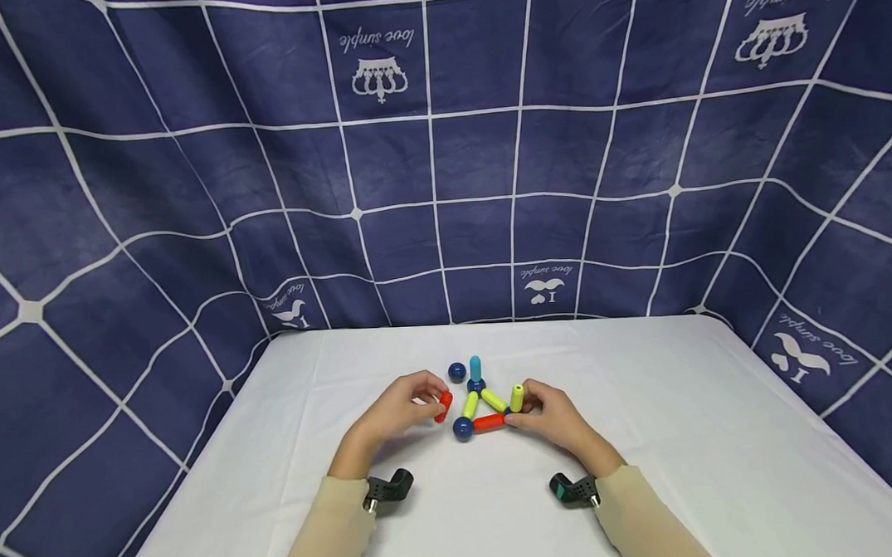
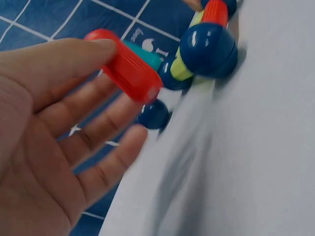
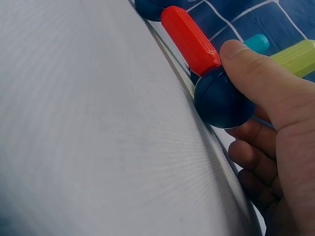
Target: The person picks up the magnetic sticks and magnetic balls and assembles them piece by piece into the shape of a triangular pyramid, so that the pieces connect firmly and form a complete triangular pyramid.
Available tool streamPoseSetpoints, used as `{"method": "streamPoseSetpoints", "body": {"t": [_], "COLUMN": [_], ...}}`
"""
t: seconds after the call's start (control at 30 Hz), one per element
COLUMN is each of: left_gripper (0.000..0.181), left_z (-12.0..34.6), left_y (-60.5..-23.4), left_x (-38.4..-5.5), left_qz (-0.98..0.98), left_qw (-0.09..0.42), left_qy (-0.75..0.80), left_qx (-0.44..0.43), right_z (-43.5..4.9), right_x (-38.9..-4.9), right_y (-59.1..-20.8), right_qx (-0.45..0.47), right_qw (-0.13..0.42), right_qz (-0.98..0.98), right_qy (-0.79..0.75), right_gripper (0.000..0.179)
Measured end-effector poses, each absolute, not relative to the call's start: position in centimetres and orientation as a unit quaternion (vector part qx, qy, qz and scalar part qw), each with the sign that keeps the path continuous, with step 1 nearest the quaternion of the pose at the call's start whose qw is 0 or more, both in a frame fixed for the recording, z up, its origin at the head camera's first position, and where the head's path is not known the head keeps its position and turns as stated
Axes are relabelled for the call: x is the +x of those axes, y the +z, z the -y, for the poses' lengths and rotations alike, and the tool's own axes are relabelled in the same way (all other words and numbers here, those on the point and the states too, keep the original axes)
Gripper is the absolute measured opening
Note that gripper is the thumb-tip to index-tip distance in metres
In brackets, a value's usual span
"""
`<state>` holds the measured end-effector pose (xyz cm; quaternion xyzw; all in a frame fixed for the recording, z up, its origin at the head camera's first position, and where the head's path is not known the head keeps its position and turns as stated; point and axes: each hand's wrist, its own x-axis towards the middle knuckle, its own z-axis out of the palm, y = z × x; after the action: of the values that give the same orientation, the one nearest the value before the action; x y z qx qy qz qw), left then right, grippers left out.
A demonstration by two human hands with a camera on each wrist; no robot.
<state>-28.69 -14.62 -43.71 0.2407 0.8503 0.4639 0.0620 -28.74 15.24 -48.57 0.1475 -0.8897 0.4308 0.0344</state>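
Note:
My left hand [image 1: 399, 409] pinches a red rod [image 2: 125, 69] between thumb and fingertips, tilted and left of a triangle of rods and balls. The other fingers of that hand are spread. In the triangle, a red rod [image 1: 488, 423] forms the front side and yellow-green rods [image 1: 471, 405] form the other two. Blue balls [image 1: 463, 429] join the corners. My right hand [image 1: 557, 416] grips the right corner's blue ball [image 3: 224, 98], thumb at the red rod's end. From that ball stands a yellow-green rod [image 1: 517, 397]; a light-blue rod [image 1: 476, 368] rises from the back ball.
A loose blue ball [image 1: 457, 372] lies behind the triangle, left of the light-blue rod. White cloth [image 1: 456, 511] covers the table. A dark blue curtain [image 1: 478, 161] with white lines encloses the back and sides.

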Motion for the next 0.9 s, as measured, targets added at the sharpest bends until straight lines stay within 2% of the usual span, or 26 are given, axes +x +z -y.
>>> {"method": "streamPoseSetpoints", "body": {"t": [0.13, 0.43, 0.6, 0.8, 0.9], "left_gripper": [0.029, 0.021, 0.022, 0.028, 0.027], "left_z": [14.1, 12.9, 12.6, 12.6, 12.6], "left_y": [-43.7, -44.0, -44.1, -44.4, -44.5], "left_x": [-28.7, -28.4, -28.4, -28.5, -28.6], "left_qz": [-0.839, -0.832, -0.832, -0.824, -0.824], "left_qw": [0.054, 0.052, 0.061, 0.077, 0.082], "left_qy": [0.483, 0.486, 0.489, 0.499, 0.501], "left_qx": [0.245, 0.263, 0.255, 0.258, 0.253], "right_z": [-15.3, -15.4, -15.4, -15.3, -15.2], "right_x": [-28.8, -28.8, -28.7, -28.8, -28.7], "right_y": [-48.7, -48.6, -48.5, -48.5, -48.5], "right_qx": [0.149, 0.155, 0.159, 0.177, 0.195], "right_qw": [0.033, 0.035, 0.036, 0.045, 0.061], "right_qz": [0.889, 0.887, 0.888, 0.878, 0.865], "right_qy": [0.431, 0.433, 0.430, 0.442, 0.459], "right_gripper": [0.030, 0.030, 0.031, 0.022, 0.026]}}
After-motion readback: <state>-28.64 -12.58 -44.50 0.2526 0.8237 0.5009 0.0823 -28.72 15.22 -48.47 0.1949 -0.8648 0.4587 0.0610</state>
